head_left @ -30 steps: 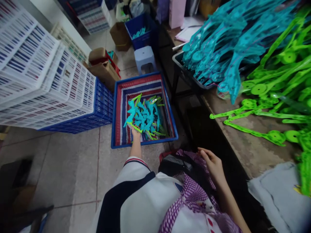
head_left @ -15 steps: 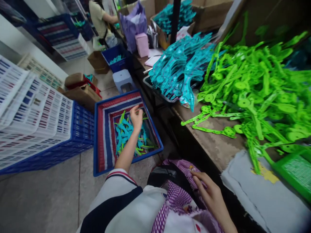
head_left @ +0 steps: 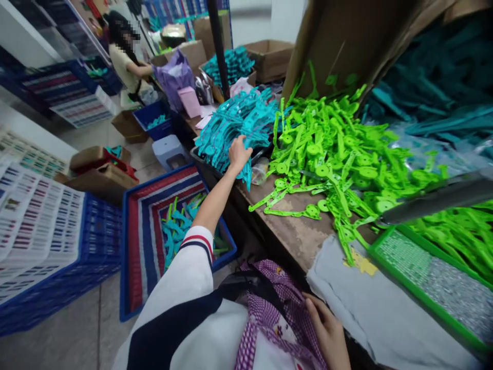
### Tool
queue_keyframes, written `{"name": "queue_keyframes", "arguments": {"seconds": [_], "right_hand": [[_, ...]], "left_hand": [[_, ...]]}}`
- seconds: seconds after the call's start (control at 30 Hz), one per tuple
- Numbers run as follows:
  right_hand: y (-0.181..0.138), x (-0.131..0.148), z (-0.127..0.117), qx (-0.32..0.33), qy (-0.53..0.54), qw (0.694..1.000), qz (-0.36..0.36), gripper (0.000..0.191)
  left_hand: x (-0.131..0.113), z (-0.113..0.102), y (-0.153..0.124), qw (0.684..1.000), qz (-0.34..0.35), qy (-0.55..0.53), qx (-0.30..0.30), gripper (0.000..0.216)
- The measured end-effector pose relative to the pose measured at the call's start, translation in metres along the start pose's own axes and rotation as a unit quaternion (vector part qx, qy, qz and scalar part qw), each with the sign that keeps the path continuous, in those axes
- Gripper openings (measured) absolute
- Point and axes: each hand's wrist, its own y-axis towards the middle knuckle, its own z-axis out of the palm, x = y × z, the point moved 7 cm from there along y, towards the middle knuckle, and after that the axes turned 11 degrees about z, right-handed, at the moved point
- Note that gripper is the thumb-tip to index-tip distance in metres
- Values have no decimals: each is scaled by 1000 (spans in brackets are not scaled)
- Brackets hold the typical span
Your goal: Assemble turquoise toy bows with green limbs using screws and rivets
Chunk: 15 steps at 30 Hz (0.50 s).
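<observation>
My left hand (head_left: 239,155) reaches over the bench to the front of a pile of teal plastic pieces (head_left: 227,121). Its thumb and forefinger are apart, and I see nothing held between them; some fingers are hidden. The teal pieces are long, curved and stacked in a dark tray. Low at my front, my right hand (head_left: 328,329) rests against the purple checked apron (head_left: 283,303), fingers stretched out and holding nothing visible. Below my left arm, a blue crate (head_left: 122,257) with a striped liner contains mixed teal and green pieces (head_left: 175,226).
A large heap of lime-green plastic parts (head_left: 331,149) spreads over the bench. Nearer me are a grey cloth (head_left: 346,303) and a green tray (head_left: 419,288) of small shiny bits. White and blue crates (head_left: 46,226) stand at left. Another person (head_left: 129,61) works farther back.
My left hand has moved from above the striped-lined crate up and right to the teal pile. The view has swung to the right. My right hand stays by the apron.
</observation>
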Motion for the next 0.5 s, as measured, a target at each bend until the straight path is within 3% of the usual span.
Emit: {"name": "queue_keyframes", "arguments": {"seconds": [0.1,0.3,0.4,0.5], "right_hand": [[4,11,2,5,4,1000,-12,53],[24,74,8,0,-30,992,-125,43],[27,122,-2,-1,-33,982,-183,35],[21,189,-25,-37,-9,966,-255,23]], "left_hand": [[-16,-13,-1,998,28,-40,-37,35],[-64,-41,-16,986,72,-86,-122,43],[-91,-58,-48,978,70,-118,-155,45],[-116,-66,-98,974,75,-159,-146,46]]}}
